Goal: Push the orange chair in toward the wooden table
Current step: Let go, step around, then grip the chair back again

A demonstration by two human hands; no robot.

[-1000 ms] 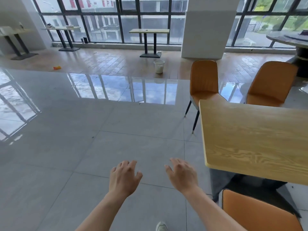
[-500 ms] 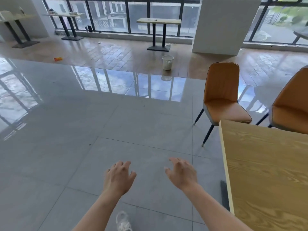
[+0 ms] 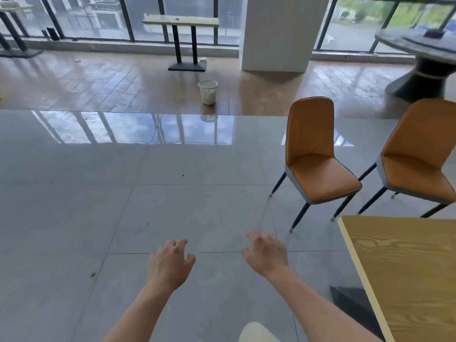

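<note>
Over grey floor tiles [image 3: 172, 206], seems mid-approach to the nearer orange chair [image 3: 320, 171]. Holds left hand [image 3: 170, 265] and right hand [image 3: 266, 255] relaxed, empty; must reach its backrest [image 3: 311, 127], then push toward the wooden table [image 3: 407, 267].

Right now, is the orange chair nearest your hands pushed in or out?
Out. The chair stands on open floor beyond the corner of the table, its whole seat showing, none of it underneath.
</note>
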